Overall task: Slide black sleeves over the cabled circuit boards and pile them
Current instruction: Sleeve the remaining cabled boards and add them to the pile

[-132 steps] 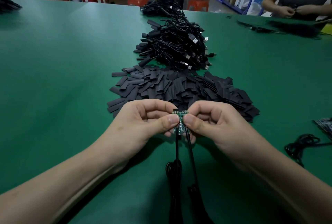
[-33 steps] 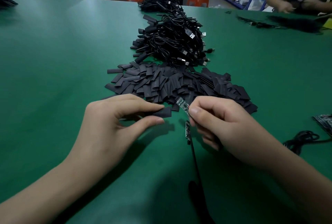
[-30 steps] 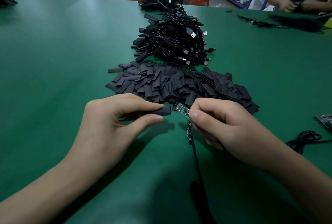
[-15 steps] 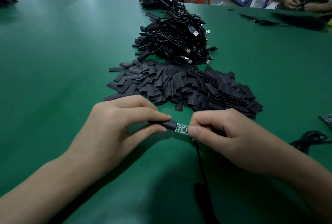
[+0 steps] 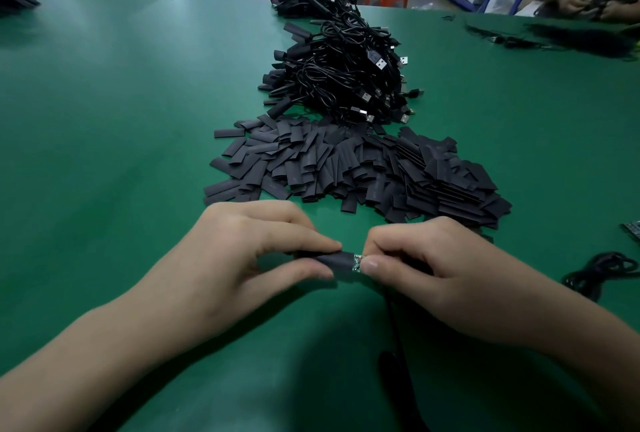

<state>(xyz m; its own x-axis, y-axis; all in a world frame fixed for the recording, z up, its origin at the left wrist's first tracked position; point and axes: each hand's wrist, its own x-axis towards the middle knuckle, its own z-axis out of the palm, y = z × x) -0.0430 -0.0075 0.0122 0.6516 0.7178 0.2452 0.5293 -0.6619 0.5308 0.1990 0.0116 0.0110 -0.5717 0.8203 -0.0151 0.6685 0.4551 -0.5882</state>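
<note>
My left hand (image 5: 242,255) pinches a black sleeve (image 5: 337,261) between thumb and forefinger, low over the green table (image 5: 104,119). The sleeve covers most of a small green circuit board (image 5: 356,262); only its right end shows. My right hand (image 5: 440,272) pinches that exposed end. The board's black cable (image 5: 394,334) runs from under my right hand toward me. A heap of loose black sleeves (image 5: 363,171) lies just beyond my hands. Behind it stands a pile of sleeved boards with USB cables (image 5: 343,81).
A coiled black cable (image 5: 599,272) lies at the right, with a bare board (image 5: 632,229) at the frame edge. Another person's hands (image 5: 585,3) work at the far right corner. More black cable bundles (image 5: 311,1) sit at the table's far edge.
The sleeve has slid further right over the board, which showed about half its length half a second ago. Both hands have sunk slightly toward me.
</note>
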